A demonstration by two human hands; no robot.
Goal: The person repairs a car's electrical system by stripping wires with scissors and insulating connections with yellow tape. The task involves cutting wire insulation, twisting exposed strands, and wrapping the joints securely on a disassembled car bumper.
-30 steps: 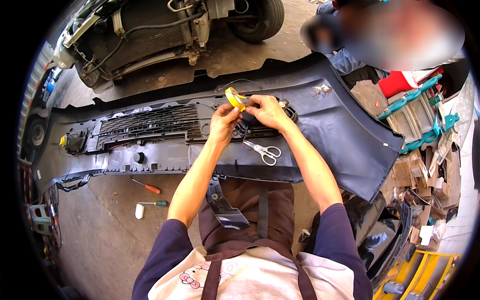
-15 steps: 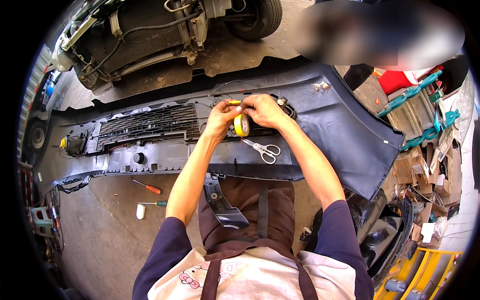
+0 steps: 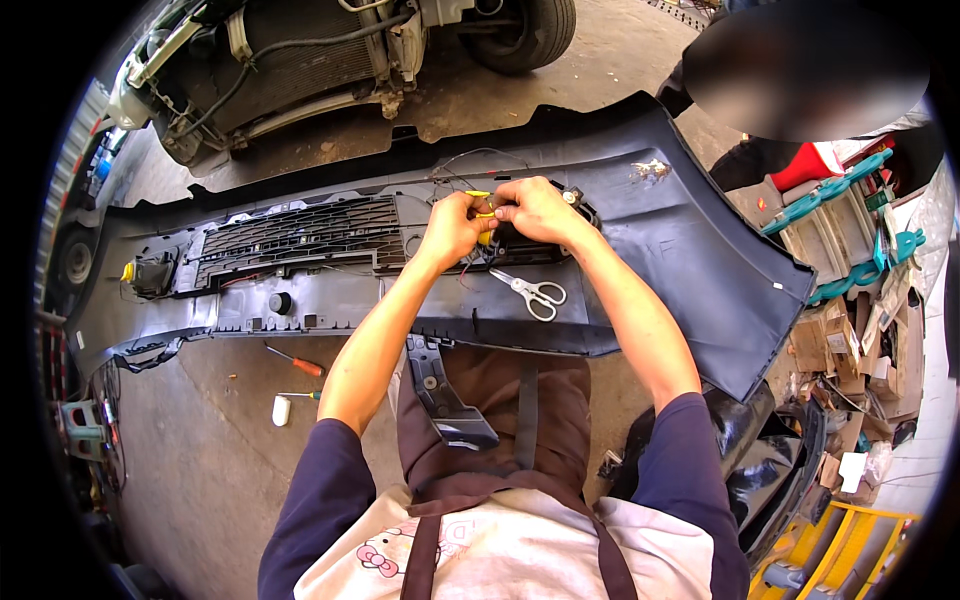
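Observation:
Both hands meet over the inner side of a black car bumper (image 3: 690,250). My left hand (image 3: 458,228) is closed, its fingers pinching yellow tape (image 3: 479,193) beside thin dark wires (image 3: 450,168). My right hand (image 3: 537,208) is closed too, fingertips against the left ones on the same tape. The yellow tape roll (image 3: 485,239) shows only in part behind my left fingers; which hand bears it I cannot tell. Grey-handled scissors (image 3: 540,299) lie on the bumper just below my right hand, blades toward the left hand.
A black mesh grille (image 3: 300,243) sits in the bumper, with a lamp (image 3: 152,273) at its left. Screwdrivers, one orange-handled (image 3: 308,367), lie on the floor. A black bracket (image 3: 445,390) rests by my lap. Cardboard boxes (image 3: 840,340) stand right; a car front (image 3: 290,70) stands ahead.
The yellow tape roll, hanging in plain sight below my fingers before, is now mostly covered by them. My fingers have shifted around the tape. The view has moved slightly.

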